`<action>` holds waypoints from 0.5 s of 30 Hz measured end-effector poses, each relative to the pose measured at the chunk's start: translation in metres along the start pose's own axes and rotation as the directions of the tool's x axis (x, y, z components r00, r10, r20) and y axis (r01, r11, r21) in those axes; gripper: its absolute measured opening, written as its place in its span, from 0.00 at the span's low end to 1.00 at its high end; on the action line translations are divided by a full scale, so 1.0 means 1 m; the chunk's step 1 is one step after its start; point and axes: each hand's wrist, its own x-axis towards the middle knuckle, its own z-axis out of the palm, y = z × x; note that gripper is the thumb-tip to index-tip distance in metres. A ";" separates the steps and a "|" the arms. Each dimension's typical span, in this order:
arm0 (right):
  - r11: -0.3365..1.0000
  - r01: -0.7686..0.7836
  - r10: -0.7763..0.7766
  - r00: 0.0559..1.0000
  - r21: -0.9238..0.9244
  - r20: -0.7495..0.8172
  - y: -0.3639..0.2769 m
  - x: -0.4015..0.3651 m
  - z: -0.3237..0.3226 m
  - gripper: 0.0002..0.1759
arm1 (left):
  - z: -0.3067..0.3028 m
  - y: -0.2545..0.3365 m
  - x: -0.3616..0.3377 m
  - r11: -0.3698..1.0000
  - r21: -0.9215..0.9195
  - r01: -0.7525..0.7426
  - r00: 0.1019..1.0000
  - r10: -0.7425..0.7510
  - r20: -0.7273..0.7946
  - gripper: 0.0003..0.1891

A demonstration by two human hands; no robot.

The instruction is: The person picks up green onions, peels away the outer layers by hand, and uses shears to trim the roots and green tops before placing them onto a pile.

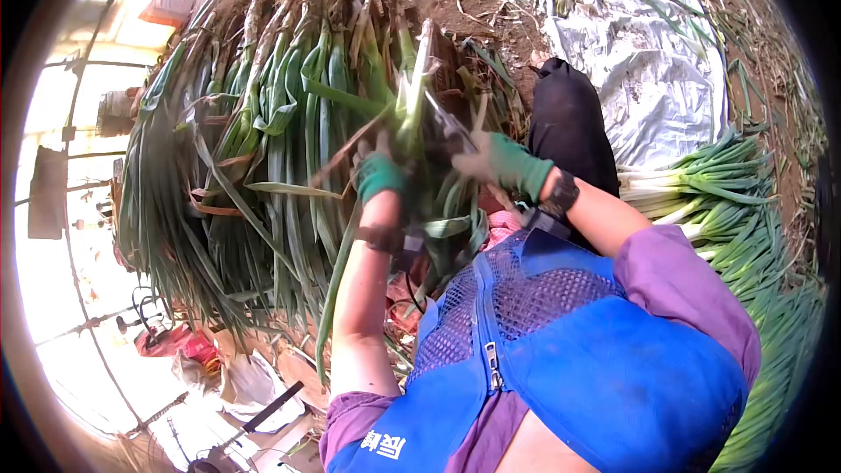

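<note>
So this one long green onion point(410, 111) is standing nearly upright, leaning slightly, pale end pointing up, over the right side of the big onion pile point(289, 114). A slim metal tool point(445, 117) is slanting close by, also toward the pile's right, looking too blurry to tell if it's touching.

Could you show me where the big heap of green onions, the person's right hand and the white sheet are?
Heap of green onions point(285, 144): head view, on leaves near its middle.
Right hand point(502, 164): head view, on the gloved back.
White sheet point(653, 79): head view, on its crumpled surface.
</note>
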 end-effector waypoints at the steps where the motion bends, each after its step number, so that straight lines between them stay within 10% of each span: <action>1: 1.000 -0.009 0.008 0.999 -0.017 -0.039 -0.001 0.016 0.001 0.34 | 0.012 0.005 -0.003 0.996 0.028 -0.086 0.966 0.090 -0.240 0.43; 2: 0.999 -0.019 0.016 0.997 -0.034 -0.079 0.000 0.029 0.000 0.34 | 0.022 0.007 -0.003 0.984 0.075 -0.162 0.868 0.178 -0.463 0.40; 5: 0.907 -0.294 0.257 0.954 0.302 0.157 -0.020 0.041 -0.020 0.37 | 0.038 0.004 0.006 0.930 0.270 -0.248 0.848 0.343 -0.404 0.32; 8: 0.971 0.187 -0.184 0.982 -0.149 0.034 0.004 0.041 0.000 0.37 | 0.017 0.005 0.010 0.991 0.068 -0.114 0.993 0.112 0.028 0.28; 10: 0.996 0.055 -0.057 0.998 -0.074 -0.030 -0.010 0.025 -0.004 0.35 | -0.029 0.014 0.003 0.989 -0.145 -0.032 0.959 0.071 0.273 0.31; 13: 0.997 -0.080 0.081 0.995 0.025 -0.056 -0.010 0.035 -0.013 0.30 | 0.003 -0.017 0.013 0.529 -0.836 0.147 0.933 0.207 0.295 0.20; 15: 0.995 -0.038 0.039 0.999 0.093 -0.007 -0.005 0.046 -0.022 0.32 | -0.012 -0.021 0.005 0.337 -0.892 0.300 0.869 0.290 0.402 0.16</action>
